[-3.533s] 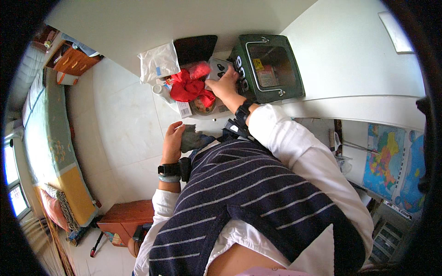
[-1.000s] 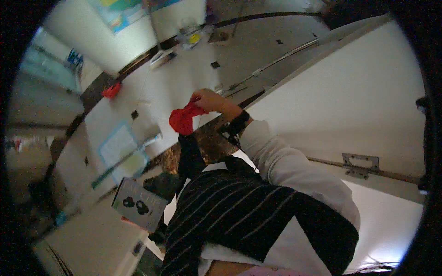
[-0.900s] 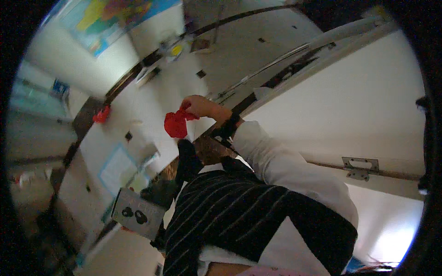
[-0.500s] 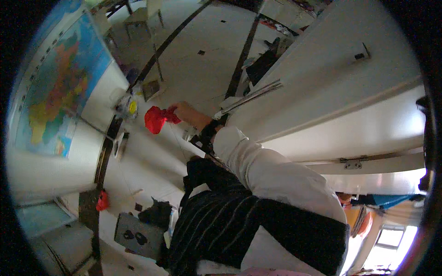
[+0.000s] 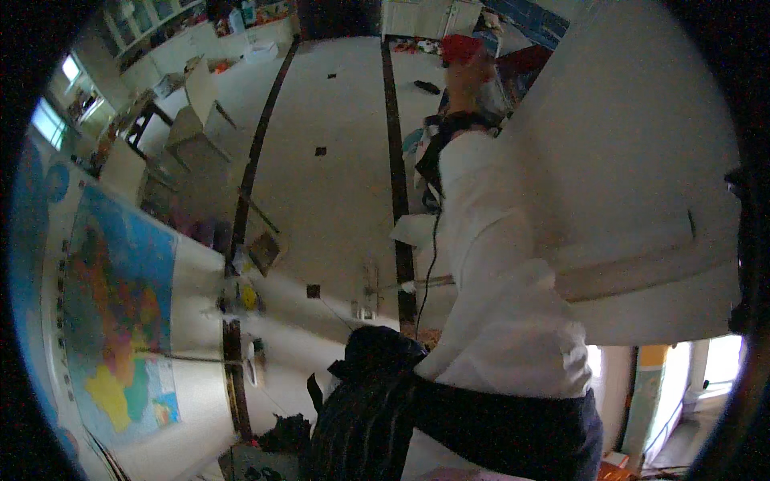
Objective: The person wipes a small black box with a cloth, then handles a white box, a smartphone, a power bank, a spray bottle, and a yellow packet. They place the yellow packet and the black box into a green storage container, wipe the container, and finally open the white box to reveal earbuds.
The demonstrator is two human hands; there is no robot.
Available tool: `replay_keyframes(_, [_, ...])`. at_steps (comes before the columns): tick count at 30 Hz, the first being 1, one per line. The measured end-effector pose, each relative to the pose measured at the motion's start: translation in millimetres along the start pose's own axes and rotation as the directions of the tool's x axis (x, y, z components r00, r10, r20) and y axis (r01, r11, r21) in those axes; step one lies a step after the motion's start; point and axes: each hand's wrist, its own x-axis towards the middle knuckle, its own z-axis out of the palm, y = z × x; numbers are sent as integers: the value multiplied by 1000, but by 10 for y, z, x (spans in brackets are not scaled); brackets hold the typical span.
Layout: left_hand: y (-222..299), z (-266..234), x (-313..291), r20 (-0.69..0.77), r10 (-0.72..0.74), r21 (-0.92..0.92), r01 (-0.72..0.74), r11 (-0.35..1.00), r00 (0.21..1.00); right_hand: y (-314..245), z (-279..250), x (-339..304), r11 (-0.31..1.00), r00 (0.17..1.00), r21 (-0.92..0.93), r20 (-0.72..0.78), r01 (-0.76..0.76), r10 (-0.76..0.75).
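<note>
My right arm, in a white sleeve with a dark band at the wrist, stretches away from me toward the far right. At its end my right hand [image 5: 469,84] is closed on a bunched red thing [image 5: 462,50], thin and soft like a cloth or a bag; blur and dim light hide which. The fingers are smeared by motion. Behind the wrist, dark and pale items [image 5: 429,156] lie on the floor beside the white door. My left hand does not show. Black striped clothing [image 5: 361,425] fills the lower middle.
A white door [image 5: 626,160] stands along the right. On the left wall hangs a colourful map [image 5: 120,321]. Chairs [image 5: 196,128] and a table are at the far left. A dustpan-like tool [image 5: 263,250] and a grey box [image 5: 261,463] are on the tiled floor [image 5: 321,200].
My right hand has swung from the middle to the far right, carrying the red thing. The view has turned up, so cabinets and more of the far room show.
</note>
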Motion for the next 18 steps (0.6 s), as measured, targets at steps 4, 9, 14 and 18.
replay_keyframes(4, [-86,39,100,79,-79,49,76,996,994,469,-420,292,991,988,-53,-102,-125,119])
replay_keyframes(9, [-8,-156,37,68,-99,85,93,992,993,871,-713,222,973,968,-70,-143,-218,206])
replay_keyframes(14, [191,-424,-3,10,-51,93,50,994,999,1192,-838,-39,955,960,-109,-95,-274,265])
replay_keyframes(18, [572,-793,-67,-82,58,91,-51,995,995,1544,-660,-500,949,957,-153,43,-276,286])
